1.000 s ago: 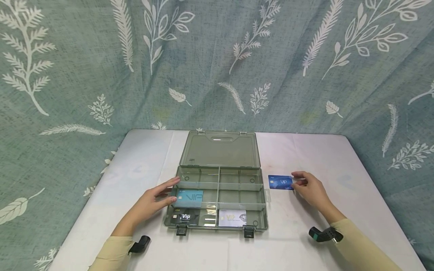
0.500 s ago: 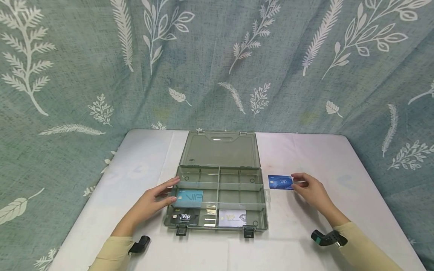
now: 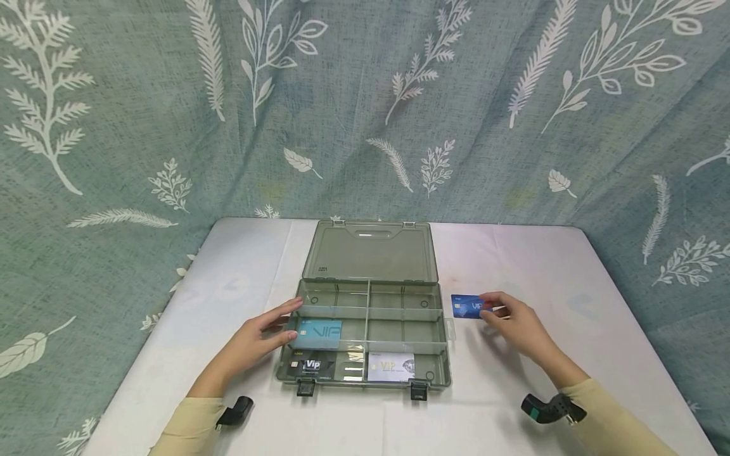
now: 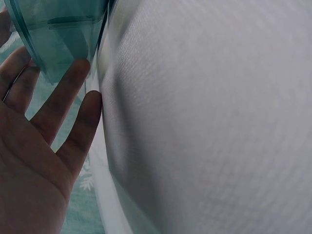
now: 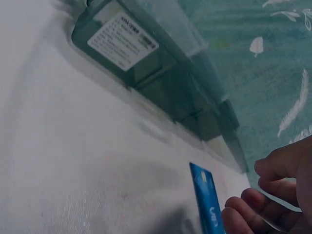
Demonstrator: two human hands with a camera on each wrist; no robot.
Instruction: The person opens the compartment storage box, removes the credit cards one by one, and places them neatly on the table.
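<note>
An open clear grey-green compartment box (image 3: 439, 329) sits mid-table with its lid laid back. Inside lie a light blue VIP card (image 3: 317, 334), a black Vip card (image 3: 312, 365) and a white VIP card (image 3: 391, 366). A dark blue VIP card (image 3: 464, 306) lies on the table just right of the box. My right hand (image 3: 487, 307) has curled fingers over that card's right end, thumb and forefinger pinching it; the right wrist view shows fingertips (image 5: 234, 214) at the card (image 5: 204, 195). My left hand (image 3: 291, 320) rests flat with straight fingers (image 4: 63, 92) against the box's left wall (image 4: 58, 34).
The table (image 3: 570, 272) has a white cloth. A teal curtain with white leaf prints (image 3: 365, 107) hangs behind and around it. Black wrist cameras sit at both cuffs (image 3: 236, 410) (image 3: 547, 408). The box's upper compartments (image 3: 399, 301) hold nothing.
My right hand has slid left over the dark blue card, now covering its right end. The left hand, box and other cards have not moved.
</note>
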